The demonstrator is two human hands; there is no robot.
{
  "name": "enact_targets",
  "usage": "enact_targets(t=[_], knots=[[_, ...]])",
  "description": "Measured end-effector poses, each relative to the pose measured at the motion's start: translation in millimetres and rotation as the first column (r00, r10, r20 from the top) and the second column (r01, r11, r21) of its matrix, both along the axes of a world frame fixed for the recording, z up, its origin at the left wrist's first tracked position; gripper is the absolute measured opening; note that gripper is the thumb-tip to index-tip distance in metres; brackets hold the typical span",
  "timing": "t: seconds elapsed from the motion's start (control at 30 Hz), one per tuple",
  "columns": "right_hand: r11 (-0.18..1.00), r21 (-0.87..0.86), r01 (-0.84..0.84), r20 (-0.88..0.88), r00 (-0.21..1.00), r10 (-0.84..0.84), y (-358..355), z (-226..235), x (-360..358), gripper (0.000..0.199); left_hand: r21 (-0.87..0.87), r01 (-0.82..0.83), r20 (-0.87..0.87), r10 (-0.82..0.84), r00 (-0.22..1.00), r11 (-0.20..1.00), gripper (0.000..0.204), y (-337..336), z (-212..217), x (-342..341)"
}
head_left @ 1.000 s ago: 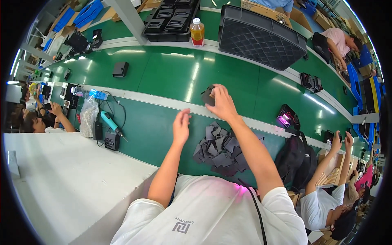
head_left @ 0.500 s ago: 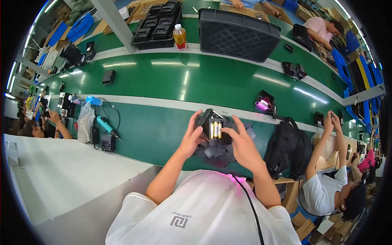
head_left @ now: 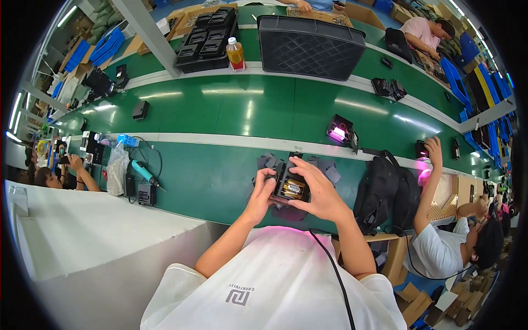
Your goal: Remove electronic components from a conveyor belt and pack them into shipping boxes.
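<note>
Between my two hands is a small black box-shaped device [head_left: 284, 180] with its battery compartment open. Gold-coloured batteries [head_left: 292, 190] lie inside it. My left hand [head_left: 258, 199] grips the left side, thumb and fingers closed against the casing. On the other side my right hand [head_left: 323, 193] clasps the device, with fingers over the top edge and the thumb low by the batteries. Beneath and around it spreads a pile of flat dark grey pieces [head_left: 330, 172], partly hidden by my hands and the device.
Left on the green bench are a teal electric screwdriver [head_left: 144, 171], a clear bag [head_left: 116, 169] and a black charger-like block [head_left: 147, 193]. A black backpack [head_left: 376, 192] lies right. Beyond, a pink-lit device [head_left: 340, 131] sits on the green belt [head_left: 220, 113]. A co-worker [head_left: 440, 247] sits at right.
The device has been turned, so its batteries now lie crosswise. My right fingers have moved onto its top edge. The pink-lit device has shifted left, and the right-hand co-worker's hands have moved apart.
</note>
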State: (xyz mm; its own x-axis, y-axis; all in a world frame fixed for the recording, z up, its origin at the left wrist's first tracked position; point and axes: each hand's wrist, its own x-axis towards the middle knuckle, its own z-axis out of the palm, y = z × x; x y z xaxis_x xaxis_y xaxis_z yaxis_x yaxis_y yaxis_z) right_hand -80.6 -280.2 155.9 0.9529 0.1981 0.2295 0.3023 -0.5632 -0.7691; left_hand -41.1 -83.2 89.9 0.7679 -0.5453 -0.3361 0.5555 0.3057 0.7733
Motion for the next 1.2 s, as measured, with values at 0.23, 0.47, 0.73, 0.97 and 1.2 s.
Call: enact_targets(t=[0.23,0.47,0.73,0.97,1.2], knots=[[0.995,0.019,0.095,0.057,0.994,-0.096,16.4,-16.8,0.1,0.063,0.042,-0.074,0.226,0.063,0.972,0.996,0.026,-0.3,-3.4,-11.9],[0.868,0.237,0.437,-0.530,0.807,-0.261,35.8,-56.0,-12.6,0.055,0.099,-0.051,0.174,0.033,0.984,0.994,0.024,20.2,-23.5,-23.1],[0.804,-0.289,0.519,0.257,0.851,-0.457,-20.3,-144.7,71.5,0.035,0.088,-0.249,-0.060,0.254,0.965,0.965,0.017,28.8,-29.5,-10.2],[0.937,0.189,0.294,-0.243,0.939,-0.246,-13.1,-81.0,65.1,0.017,0.052,-0.223,-0.178,0.228,0.957,0.973,0.018,33.6,-13.6,7.5],[0.906,0.422,0.017,0.022,0.999,-0.028,19.8,-26.5,25.5,0.029,0.053,-0.161,-0.081,0.165,0.983,0.986,0.020,17.3,-0.7,11.7]])
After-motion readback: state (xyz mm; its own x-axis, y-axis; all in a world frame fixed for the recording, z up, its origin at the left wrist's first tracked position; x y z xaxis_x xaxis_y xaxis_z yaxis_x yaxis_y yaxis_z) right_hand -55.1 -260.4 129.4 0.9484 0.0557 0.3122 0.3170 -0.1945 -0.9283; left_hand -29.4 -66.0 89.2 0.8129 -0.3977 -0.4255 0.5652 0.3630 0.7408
